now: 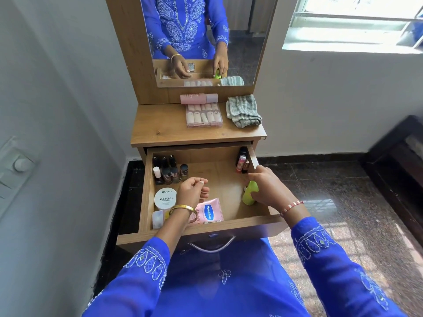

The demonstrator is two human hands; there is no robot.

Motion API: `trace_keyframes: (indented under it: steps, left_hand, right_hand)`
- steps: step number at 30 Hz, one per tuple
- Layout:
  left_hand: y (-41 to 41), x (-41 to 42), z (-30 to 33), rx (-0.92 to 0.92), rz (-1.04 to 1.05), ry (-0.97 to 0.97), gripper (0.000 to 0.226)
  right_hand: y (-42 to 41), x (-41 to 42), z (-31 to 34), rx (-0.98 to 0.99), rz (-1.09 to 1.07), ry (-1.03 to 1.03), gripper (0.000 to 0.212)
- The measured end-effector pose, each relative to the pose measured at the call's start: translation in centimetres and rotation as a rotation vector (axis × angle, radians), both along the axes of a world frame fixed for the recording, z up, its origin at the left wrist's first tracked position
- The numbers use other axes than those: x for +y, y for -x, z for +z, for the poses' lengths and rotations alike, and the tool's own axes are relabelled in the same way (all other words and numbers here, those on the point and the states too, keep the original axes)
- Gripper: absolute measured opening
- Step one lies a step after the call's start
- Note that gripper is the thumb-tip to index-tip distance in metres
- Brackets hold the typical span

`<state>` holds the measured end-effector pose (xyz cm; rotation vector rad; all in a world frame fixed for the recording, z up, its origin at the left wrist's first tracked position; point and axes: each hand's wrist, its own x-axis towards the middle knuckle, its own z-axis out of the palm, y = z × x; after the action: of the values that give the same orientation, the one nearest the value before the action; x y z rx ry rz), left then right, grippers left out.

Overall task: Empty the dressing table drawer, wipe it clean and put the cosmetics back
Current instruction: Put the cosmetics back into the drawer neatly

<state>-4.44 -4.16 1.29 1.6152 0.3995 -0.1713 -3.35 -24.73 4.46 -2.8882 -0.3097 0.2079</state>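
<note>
Fingers [256, 197] of right hand [267, 188] grip smooth green bottle [250, 193] in wooden drawer [201, 229].

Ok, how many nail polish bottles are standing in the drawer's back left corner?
7 visible, all upright in the drawer back left corner: three dark-capped at the rear, four in front, the leftmost with a white cap. They stand packed close, so another could hide between them.

Drawer [253, 154] pulled open, centre frame, wood interior. Upper-left corner: cluster of dark nail polish bottles [170, 170], upright. Below them, white round nail polish remover tub [165, 198]. Pink Vaseline tube [209, 212] lies flat at the front. Upper-right corner: lipsticks [242, 162], upright. Green bottle [250, 193] against the right wall. Tabletop above: pink bottle [198, 98] lying flat, clear nail case [204, 115], folded cloth [243, 110].
</note>
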Motion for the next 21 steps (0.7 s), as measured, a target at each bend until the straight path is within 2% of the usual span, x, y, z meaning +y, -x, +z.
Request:
trace_keyframes:
  steps: [21]
  left_hand:
    - [0.11,-0.06,0.17,-0.031,0.000,-0.016,0.025]
  right_hand:
    - [0.16,0.52,0.44,-0.039,0.007,0.060,0.036]
